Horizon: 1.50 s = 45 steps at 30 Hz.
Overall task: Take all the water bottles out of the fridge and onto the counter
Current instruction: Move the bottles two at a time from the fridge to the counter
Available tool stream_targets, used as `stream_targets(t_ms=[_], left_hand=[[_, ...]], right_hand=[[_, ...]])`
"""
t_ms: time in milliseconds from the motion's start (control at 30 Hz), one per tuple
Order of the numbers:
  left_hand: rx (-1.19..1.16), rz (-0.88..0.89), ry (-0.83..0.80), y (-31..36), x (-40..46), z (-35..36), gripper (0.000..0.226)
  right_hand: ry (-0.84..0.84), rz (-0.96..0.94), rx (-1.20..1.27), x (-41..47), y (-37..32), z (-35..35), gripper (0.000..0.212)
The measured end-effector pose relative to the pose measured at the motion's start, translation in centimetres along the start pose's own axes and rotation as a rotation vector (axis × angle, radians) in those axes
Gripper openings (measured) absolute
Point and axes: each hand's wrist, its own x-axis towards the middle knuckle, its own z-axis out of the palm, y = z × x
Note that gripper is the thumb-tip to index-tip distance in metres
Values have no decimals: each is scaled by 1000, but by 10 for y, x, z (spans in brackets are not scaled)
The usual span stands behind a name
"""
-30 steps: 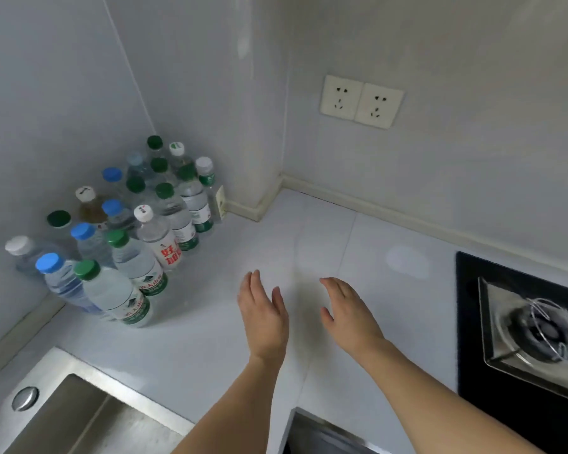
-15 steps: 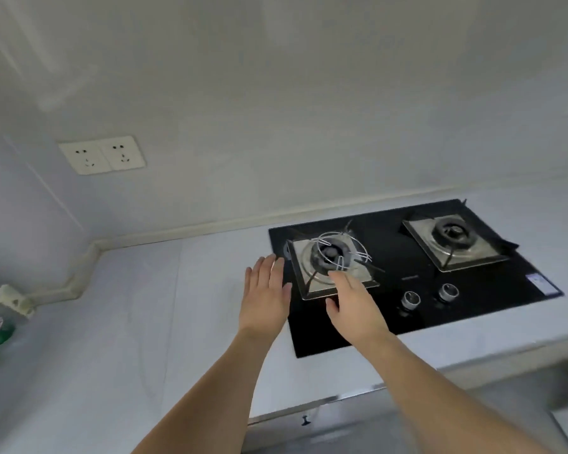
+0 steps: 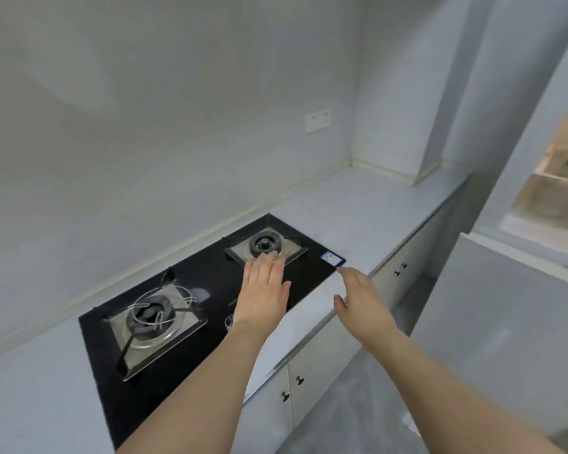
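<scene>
reaching out with nothing in them, the fingers (image 3: 265,264) of the left hand (image 3: 263,292) lie straight and together above the black hob (image 3: 210,280), and those of the right hand (image 3: 363,304) hang relaxed, a little apart, past the edge of the surface (image 3: 358,221). no water bottle is in view. the fridge (image 3: 551,191) seems to stand open at far right, a green spot on its shelf maybe a cap. best to carry on turning that way, keep both hands free, and grip each bottle round the body
</scene>
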Motion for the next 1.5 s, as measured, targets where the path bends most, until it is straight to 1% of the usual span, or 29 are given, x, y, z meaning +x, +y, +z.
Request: stream_targets(t_ms=[100,333,400,500,600,700,800,1000,1100,1267,1367,1433,1500], left_hand=[[7,141,-16,54,44,19,51],[-90,415,10,143,122,74,47],[-139,452,8,166,148,95,44],[-222,499,-7,198,190,123,47],[-292,547,25,232,246,151,42],[-353,568,49,278,305,170,45],[-399,630,61,321,348,184,46],[-474,726,-40,417,408,211,47],[-519,785,-48,469,431,228,47],[-603,816,-71,544,460,251,47],[-644,790,-167,588,485,263,47],[-676,717,-250,618,505,268,44],[-690,563,-376,647,526,276,40]], right_hand=[[82,82,-26,1,51,-39,52],[158,270,-63,13,144,-91,50],[177,325,-64,23,172,-100,50],[206,394,-71,41,213,-118,53],[249,451,-83,69,250,-148,52],[301,495,-120,102,292,-184,51],[373,554,-104,125,327,-213,50],[457,655,-98,140,401,-261,50],[493,725,-91,143,445,-281,50],[553,777,-65,159,511,-314,50],[604,813,-40,175,552,-340,49],[654,829,-11,187,579,-354,47],[696,847,46,199,606,-365,46]])
